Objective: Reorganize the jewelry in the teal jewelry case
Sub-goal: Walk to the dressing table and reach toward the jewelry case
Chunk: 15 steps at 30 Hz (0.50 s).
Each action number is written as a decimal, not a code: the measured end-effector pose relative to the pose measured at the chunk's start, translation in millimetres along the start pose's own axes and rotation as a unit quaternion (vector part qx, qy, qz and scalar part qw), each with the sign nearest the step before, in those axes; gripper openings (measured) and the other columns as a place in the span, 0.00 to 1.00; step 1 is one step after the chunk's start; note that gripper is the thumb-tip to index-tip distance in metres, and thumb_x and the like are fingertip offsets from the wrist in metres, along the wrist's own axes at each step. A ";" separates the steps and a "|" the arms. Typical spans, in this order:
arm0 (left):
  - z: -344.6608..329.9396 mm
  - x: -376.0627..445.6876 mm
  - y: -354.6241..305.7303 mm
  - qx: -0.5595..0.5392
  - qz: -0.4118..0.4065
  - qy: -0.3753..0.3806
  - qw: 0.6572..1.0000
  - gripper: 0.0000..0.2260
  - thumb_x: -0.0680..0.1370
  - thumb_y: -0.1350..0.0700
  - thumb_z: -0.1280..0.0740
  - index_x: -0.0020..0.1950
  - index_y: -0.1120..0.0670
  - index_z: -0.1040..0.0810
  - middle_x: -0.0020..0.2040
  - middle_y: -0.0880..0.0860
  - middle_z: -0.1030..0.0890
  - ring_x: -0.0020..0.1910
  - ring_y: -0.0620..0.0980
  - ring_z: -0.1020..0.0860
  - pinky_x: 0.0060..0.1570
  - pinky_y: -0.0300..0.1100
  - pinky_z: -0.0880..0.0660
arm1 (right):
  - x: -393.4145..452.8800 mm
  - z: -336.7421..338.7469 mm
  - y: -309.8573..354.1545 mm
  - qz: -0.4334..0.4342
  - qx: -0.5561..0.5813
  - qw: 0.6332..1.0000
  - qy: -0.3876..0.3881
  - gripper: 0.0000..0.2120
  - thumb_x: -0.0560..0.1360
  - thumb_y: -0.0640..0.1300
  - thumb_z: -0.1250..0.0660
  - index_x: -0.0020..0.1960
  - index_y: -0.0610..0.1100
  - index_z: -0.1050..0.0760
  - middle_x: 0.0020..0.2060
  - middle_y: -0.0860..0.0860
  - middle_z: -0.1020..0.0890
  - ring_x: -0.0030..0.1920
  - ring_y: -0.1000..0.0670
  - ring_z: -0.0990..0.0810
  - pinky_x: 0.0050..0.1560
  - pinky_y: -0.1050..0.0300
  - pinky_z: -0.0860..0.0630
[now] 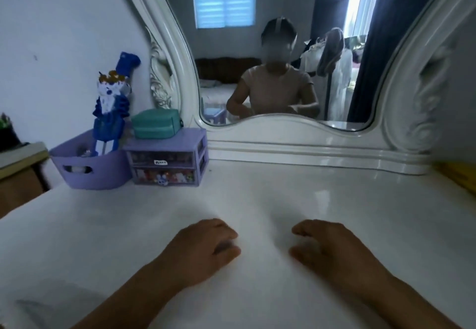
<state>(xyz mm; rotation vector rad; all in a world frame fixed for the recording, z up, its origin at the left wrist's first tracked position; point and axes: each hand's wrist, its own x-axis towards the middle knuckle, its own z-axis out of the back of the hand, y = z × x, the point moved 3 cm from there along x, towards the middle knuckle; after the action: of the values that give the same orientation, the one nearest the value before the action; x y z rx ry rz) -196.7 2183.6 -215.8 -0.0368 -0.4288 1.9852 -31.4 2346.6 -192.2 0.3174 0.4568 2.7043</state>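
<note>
purple drawer unit, purple basket, white-framed mirror

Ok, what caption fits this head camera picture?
Both hands, left and right, rest empty; closed teal jewelry case waits atop purple plastic mini-drawers.

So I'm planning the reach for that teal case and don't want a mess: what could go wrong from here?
1. The teal jewelry case sits closed on top of the small purple drawer unit; pulling it off carelessly could shift or tip that unit.
2. The purple basket with the tall blue decoration stands right beside it, so a reaching left hand might knock it.
3. Both hands, including the right hand, rest far from the case, so it may be a stretch.
</note>
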 end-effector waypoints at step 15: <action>159.4 113.2 167.4 0.120 0.191 -0.286 0.931 0.33 0.67 0.35 0.38 0.63 0.56 0.27 0.64 0.59 0.27 0.62 0.60 0.30 0.61 0.53 0.34 | 220.7 -19.5 117.9 0.183 0.079 0.972 -0.121 0.22 0.70 0.57 0.42 0.59 0.49 0.27 0.56 0.50 0.22 0.59 0.48 0.27 0.58 0.55 0.29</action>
<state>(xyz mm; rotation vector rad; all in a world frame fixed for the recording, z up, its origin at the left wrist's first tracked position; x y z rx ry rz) -426.8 2174.7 -100.9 0.6742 -0.5761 2.4095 -274.7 2326.5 -133.9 0.8422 0.5919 2.9294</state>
